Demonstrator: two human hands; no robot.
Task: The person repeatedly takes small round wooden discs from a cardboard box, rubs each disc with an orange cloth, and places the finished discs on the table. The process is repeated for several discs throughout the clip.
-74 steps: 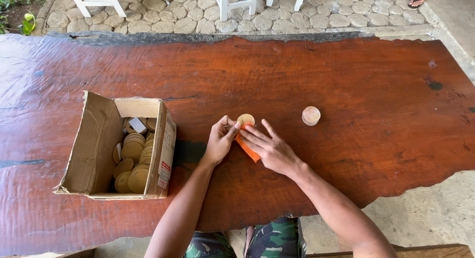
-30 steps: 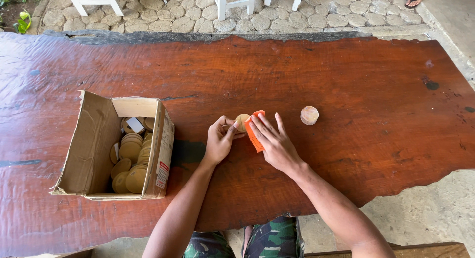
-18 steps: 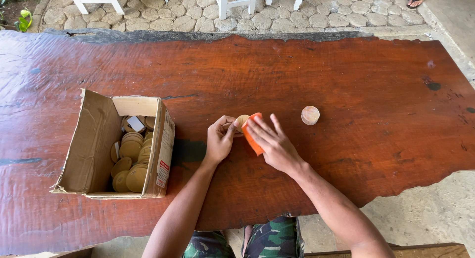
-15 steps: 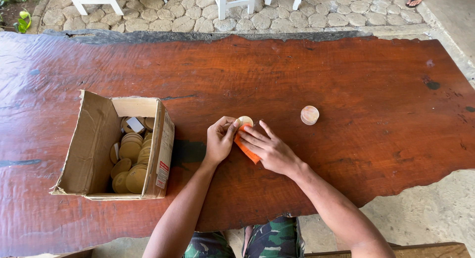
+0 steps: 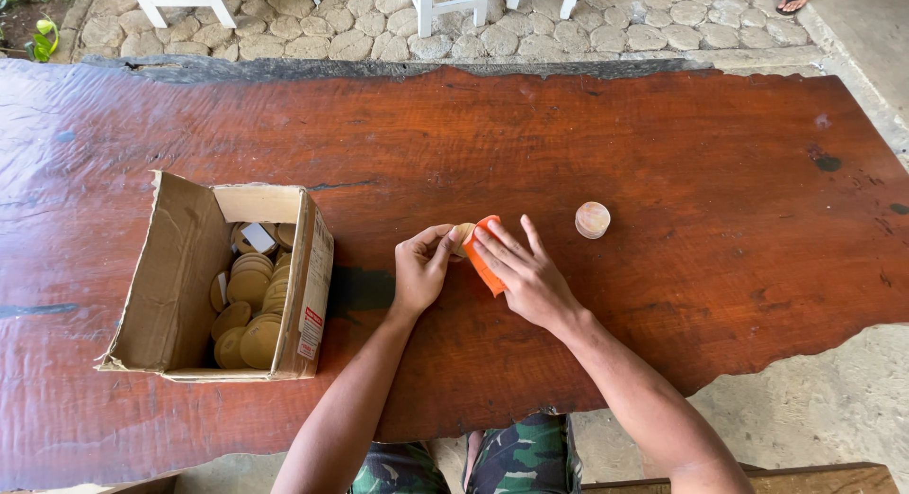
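Round wooden disc (image 5: 462, 238) sitting mid-table, pinched by left hand (image 5: 419, 271) fingers. Right hand (image 5: 524, 276) pressing orange pad (image 5: 484, 264) flat against disc, fingers stretched out. Brown cardboard box (image 5: 180, 276) lying open at left, holding many tan discs (image 5: 251, 300); white label with red marks on its side. Another small round piece (image 5: 593, 219) resting alone at right on red wooden table (image 5: 663, 143).

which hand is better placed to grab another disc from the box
Left. The left hand lies on the side of the box of discs, with bare table between. The right hand presses the orange pad and would have to cross over.
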